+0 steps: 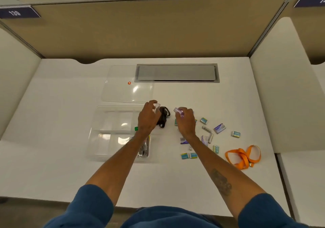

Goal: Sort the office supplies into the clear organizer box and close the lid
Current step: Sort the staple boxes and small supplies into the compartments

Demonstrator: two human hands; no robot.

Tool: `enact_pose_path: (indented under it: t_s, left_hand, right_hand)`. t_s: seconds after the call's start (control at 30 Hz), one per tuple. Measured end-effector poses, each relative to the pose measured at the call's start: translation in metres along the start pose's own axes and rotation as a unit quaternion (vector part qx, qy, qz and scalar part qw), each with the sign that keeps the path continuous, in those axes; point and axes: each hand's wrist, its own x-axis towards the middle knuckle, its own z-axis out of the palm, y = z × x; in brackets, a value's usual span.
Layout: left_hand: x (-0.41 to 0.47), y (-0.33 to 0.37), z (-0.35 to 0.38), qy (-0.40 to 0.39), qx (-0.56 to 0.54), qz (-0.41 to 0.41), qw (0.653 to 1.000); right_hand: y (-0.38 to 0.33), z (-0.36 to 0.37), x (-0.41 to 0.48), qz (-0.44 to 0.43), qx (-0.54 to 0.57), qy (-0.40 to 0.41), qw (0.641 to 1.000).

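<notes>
Looking down from the head camera, a person in blue sleeves reaches both bare forearms over a white tabletop [52, 157] inside a tan-walled cubicle.

The left hand [148, 117] is raised above the right edge of the clear organizer box [112, 132], its fingers curled around a small clear piece [157, 107] held at the fingertips. The right hand [186, 120] is pinching a small clear case with a purple tint [178, 111], lifted just above the tabletop. Between the two hands lies a black strap [163, 117].

The clear organizer box sits open on the left half of the tabletop, divided into compartments. Most compartments look bare; the near right one holds a bundle of thin metallic items [144, 148], partly hidden by the left forearm. A green cap [136, 128] shows at the box's right side, just beside the left wrist. The clear lid [123, 85] lies flat behind the box, apart from it, with a small orange dot on it, and its far right corner overlaps a grey cable hatch [177, 72] set into the tabletop.

To the right of the hands, loose supplies are scattered: small teal and white packets [235, 134], purple and white boxes [219, 128], and silver clips [206, 129]. An orange lanyard [243, 156] lies coiled near the right edge, well apart from the box.
</notes>
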Motion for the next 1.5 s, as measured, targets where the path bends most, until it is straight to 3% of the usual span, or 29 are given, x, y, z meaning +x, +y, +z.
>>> enact_pose_path:
  t_s: [0.17,0.3,0.43,0.53,0.67,0.8,0.97,1.1,1.2,1.37,1.5]
  left_hand:
    - [0.007,-0.049,-0.024,0.01,0.124,0.028,0.992]
    - [0.004,-0.071,-0.025,-0.044,0.225,0.073,0.971]
    - [0.001,-0.082,-0.02,-0.098,0.31,0.085,0.942]
    - [0.0,-0.087,-0.02,-0.104,0.332,0.074,0.935]
    - [0.002,-0.094,-0.026,-0.107,0.35,0.074,0.928]
    - [0.003,-0.104,-0.034,-0.097,0.322,0.1,0.936]
    - [0.002,-0.099,-0.043,-0.048,0.261,0.12,0.957]
    - [-0.002,-0.089,-0.041,0.003,0.227,0.136,0.964]
    - [-0.004,-0.073,-0.032,0.019,0.208,0.158,0.965]
    - [-0.008,-0.04,-0.004,-0.007,0.17,0.196,0.966]
    - [-0.012,-0.013,0.023,-0.067,0.099,0.193,0.974]
  right_hand:
    - [-0.031,0.039,0.001,-0.04,-0.019,-0.048,0.998]
    - [-0.04,0.064,0.001,-0.117,-0.073,-0.07,0.988]
    - [-0.045,0.09,0.002,-0.221,-0.164,-0.103,0.956]
    - [-0.047,0.107,0.003,-0.249,-0.243,-0.125,0.929]
    - [-0.046,0.121,0.003,-0.266,-0.356,-0.082,0.892]
    - [-0.051,0.129,0.005,-0.265,-0.416,-0.112,0.863]
    - [-0.056,0.128,0.005,-0.264,-0.35,-0.117,0.891]
    - [-0.048,0.111,0.007,-0.224,-0.273,-0.047,0.935]
    - [-0.032,0.084,0.01,-0.197,-0.261,-0.006,0.945]
    - [0.02,0.026,0.016,-0.133,-0.258,0.021,0.957]
    - [0.053,-0.007,0.021,-0.07,-0.264,-0.026,0.962]
